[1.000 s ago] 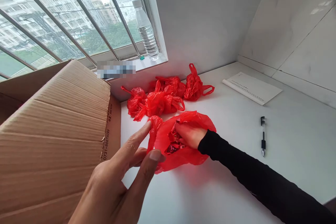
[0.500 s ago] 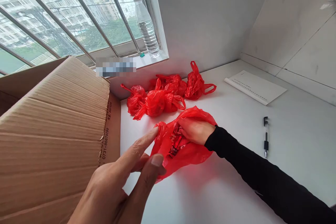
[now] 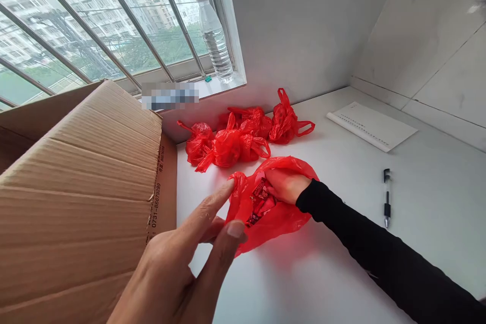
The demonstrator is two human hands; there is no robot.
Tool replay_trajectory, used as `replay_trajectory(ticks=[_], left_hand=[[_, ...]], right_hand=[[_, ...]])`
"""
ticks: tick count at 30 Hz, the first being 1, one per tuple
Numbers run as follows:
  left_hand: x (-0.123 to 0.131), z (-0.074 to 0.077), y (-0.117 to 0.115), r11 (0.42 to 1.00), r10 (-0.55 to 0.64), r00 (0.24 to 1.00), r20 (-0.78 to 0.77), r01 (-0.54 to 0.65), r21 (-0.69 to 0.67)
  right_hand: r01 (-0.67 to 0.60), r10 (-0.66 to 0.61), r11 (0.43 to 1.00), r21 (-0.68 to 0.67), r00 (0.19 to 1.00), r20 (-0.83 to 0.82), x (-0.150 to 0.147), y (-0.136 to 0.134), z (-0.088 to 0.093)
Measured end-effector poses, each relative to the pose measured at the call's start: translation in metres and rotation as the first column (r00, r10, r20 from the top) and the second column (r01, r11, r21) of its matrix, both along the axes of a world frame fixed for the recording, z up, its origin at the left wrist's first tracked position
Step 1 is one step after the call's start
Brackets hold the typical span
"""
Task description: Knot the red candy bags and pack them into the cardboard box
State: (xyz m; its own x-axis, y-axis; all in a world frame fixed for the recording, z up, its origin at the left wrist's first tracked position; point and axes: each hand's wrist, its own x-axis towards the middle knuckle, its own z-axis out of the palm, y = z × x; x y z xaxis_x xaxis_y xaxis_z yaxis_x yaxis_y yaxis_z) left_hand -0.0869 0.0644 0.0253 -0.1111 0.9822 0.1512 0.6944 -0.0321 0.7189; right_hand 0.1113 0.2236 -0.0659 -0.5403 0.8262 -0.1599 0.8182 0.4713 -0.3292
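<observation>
A red plastic bag [image 3: 281, 235] lies open in front of me on the white table. My left hand [image 3: 190, 248] grips its near-left rim between thumb and fingers, spreading the mouth. Inside are several small wrapped packets [image 3: 261, 200] in red and dark wrappers with white print. From the right, my right hand [image 3: 286, 185], below a black sleeve, reaches into the bag beside these packets. Its fingertips are hidden by the bag and the packets, so whether they hold anything does not show.
Several tied red bags [image 3: 228, 147] sit against the wall behind. A large cardboard box [image 3: 83, 202] stands at the left. A pen [image 3: 387, 197] and a white notepad [image 3: 372, 124] lie to the right. On the sill of the barred window stands a water bottle [image 3: 216, 40].
The view has shifted slightly. My left hand still has the bag's rim. Inside, the packets have moved a little around my right hand, and one printed wrapper shows more plainly.
</observation>
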Motion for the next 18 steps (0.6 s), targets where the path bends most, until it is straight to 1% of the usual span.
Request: replay_trajectory(ticks=[2, 3, 7, 9, 14, 18], left_hand=[[-0.001, 0.001, 0.0, 0.998, 0.003, 1.0, 0.03, -0.001, -0.068], [-0.001, 0.001, 0.0, 0.997, 0.009, 0.999, 0.039, -0.006, -0.081], [-0.001, 0.004, 0.0, 0.996, 0.033, 0.998, 0.046, -0.029, -0.085], [0.0, 0.004, -0.001, 0.996, 0.031, 0.999, 0.038, -0.028, -0.085], [-0.001, 0.003, 0.0, 0.997, 0.029, 0.999, 0.012, -0.028, -0.068], [-0.005, 0.003, 0.004, 0.999, -0.033, 0.999, -0.029, 0.033, 0.0]], right_hand=[[0.003, -0.003, 1.0, -0.003, 1.0, -0.007, 0.002, 0.001, 0.002], [0.009, -0.009, 1.0, -0.002, 1.0, -0.011, 0.002, 0.001, 0.005], [0.026, -0.026, 1.0, -0.004, 0.999, -0.046, 0.003, 0.003, 0.015], [0.024, -0.024, 1.0, -0.013, 0.998, -0.057, 0.002, 0.005, 0.017], [0.007, -0.007, 1.0, -0.003, 0.998, -0.055, 0.004, 0.005, 0.009], [-0.011, 0.011, 1.0, -0.026, 1.0, -0.001, 0.008, 0.007, 0.0]])
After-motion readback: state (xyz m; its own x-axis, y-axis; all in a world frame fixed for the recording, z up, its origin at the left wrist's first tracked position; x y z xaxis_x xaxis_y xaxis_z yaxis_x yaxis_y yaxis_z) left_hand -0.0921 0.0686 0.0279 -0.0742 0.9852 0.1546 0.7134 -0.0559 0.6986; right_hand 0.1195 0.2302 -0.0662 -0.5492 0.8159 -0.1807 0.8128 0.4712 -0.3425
